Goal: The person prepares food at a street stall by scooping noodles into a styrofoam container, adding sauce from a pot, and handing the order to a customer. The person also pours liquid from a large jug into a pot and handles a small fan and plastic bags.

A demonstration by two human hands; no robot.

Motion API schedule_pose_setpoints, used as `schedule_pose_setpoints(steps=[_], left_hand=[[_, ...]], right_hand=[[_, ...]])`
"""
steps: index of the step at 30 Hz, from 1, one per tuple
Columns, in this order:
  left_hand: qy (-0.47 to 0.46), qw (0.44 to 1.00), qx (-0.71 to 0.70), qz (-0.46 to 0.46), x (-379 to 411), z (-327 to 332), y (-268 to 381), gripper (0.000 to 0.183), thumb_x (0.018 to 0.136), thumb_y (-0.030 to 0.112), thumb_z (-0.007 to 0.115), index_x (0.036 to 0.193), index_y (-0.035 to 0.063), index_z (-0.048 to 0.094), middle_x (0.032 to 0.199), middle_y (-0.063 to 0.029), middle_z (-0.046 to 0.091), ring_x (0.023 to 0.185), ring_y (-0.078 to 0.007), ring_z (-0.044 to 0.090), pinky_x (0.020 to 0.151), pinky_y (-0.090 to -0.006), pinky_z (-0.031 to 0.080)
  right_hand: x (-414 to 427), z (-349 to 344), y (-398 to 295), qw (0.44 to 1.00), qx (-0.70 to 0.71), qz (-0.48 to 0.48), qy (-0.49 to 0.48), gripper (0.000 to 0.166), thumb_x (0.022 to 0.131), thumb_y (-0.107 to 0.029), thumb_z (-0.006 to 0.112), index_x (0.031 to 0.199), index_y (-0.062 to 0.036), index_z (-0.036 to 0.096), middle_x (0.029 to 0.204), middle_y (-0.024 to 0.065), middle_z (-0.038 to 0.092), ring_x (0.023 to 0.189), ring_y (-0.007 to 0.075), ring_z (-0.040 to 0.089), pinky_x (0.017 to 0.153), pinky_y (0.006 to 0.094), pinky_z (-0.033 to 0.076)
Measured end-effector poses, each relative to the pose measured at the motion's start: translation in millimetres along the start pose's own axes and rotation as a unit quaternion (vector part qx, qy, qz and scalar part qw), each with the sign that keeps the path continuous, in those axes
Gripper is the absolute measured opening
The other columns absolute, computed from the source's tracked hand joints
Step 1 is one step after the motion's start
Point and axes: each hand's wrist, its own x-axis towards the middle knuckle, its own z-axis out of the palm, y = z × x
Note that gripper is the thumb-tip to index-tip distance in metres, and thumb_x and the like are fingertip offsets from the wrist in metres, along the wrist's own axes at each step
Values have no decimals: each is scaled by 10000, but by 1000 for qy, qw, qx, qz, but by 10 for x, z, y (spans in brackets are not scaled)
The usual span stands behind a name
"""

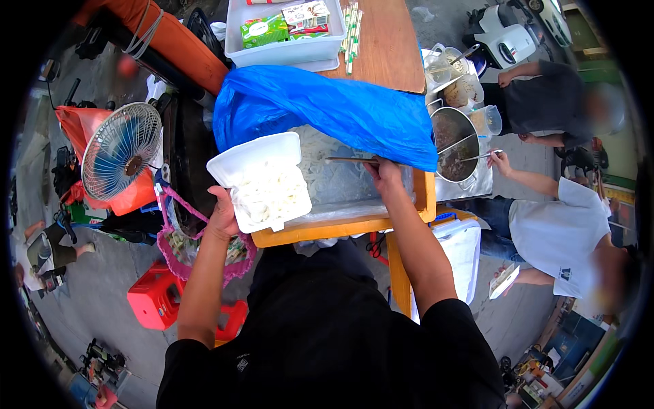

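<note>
My left hand point(223, 212) holds a white foam clamshell box point(254, 149) by its left side, with the lid tipped back. White flat noodles point(268, 195) fill the bottom half of the box. Below and beyond it is a yellow crate point(332, 230), lined with clear plastic and holding more pale noodles point(327, 174). Over the crate's right part, my right hand point(387, 178) grips what look like wooden chopsticks point(343, 160), pointing left towards the box. A blue plastic sheet point(327, 105) covers the crate's far side and touches the area above my right hand.
At the back stand a plastic tub point(286, 53) of drink cartons and wrapped chopsticks point(351, 38). To the right, a person in a white shirt point(541, 225) stirs a metal pot point(452, 145). On the left are a fan point(122, 151), a pink basket point(235, 273) and a red stool point(156, 296).
</note>
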Motion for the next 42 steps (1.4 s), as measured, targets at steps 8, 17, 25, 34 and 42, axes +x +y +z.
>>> schedule_pose_setpoints(steps=[8, 17, 25, 34, 42], left_hand=[[-36, 998, 41, -3, 256, -120, 154, 1339, 649, 910, 583, 1586, 0, 289, 1573, -173, 463, 1409, -322, 512, 1144, -505, 457], [-25, 999, 41, 5, 31, 33, 242, 1381, 627, 921, 592, 1608, 15, 242, 1616, -167, 404, 1438, -340, 474, 1162, -531, 432], [26, 999, 35, 23, -286, -240, 126, 1370, 644, 925, 568, 1606, 5, 242, 1617, -167, 402, 1440, -338, 472, 1167, -522, 430], [-28, 998, 39, 34, 32, -104, 149, 1289, 696, 879, 576, 1601, 16, 263, 1585, -178, 446, 1421, -322, 499, 1155, -515, 448], [-89, 995, 17, -29, 491, 280, -121, 1325, 637, 878, 646, 1592, 28, 299, 1576, -173, 462, 1424, -319, 499, 1157, -500, 442]], right_hand=[[-1106, -327, -466, 998, -2, -53, -44, 198, 995, -165, 703, 1081, -2, 630, 1018, 106, 666, 918, 219, 703, 794, 327, 651], [244, 479, 512, 927, -327, -182, -14, 128, 959, -126, 722, 1035, -36, 672, 939, 76, 688, 876, 226, 707, 753, 302, 584], [-121, 355, 343, 998, 15, 18, -52, 229, 970, -56, 653, 1156, 67, 601, 1075, 193, 666, 929, 322, 716, 775, 359, 684], [-1402, -205, -621, 978, 162, 36, -122, 146, 982, -117, 704, 993, 22, 662, 960, 143, 714, 883, 307, 751, 743, 287, 681], [-2568, -18, -1526, 962, 115, -146, -199, 124, 1014, -145, 669, 984, -24, 674, 963, 101, 724, 850, 227, 749, 751, 287, 675]])
